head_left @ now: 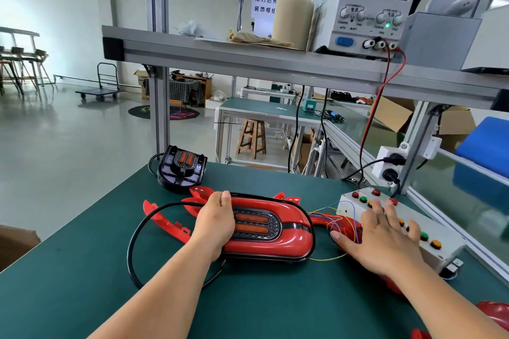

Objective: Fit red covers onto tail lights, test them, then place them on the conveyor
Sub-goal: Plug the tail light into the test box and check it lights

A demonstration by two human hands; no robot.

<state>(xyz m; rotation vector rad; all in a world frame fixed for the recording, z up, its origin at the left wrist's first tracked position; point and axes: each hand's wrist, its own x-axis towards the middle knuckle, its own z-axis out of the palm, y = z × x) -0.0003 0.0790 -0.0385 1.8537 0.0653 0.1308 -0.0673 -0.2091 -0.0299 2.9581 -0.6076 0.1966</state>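
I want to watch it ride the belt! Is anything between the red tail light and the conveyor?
Yes. The white button box sits between the tail light and the conveyor, with the right hand resting on it and coloured wires alongside. It would probably need lifting over.

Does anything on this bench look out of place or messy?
Nothing looks damaged. Spare red covers lie scattered around the covered tail light, not stacked; the uncovered tail light sits right at the far edge of the table; thin wires tangle loosely beside the button box.
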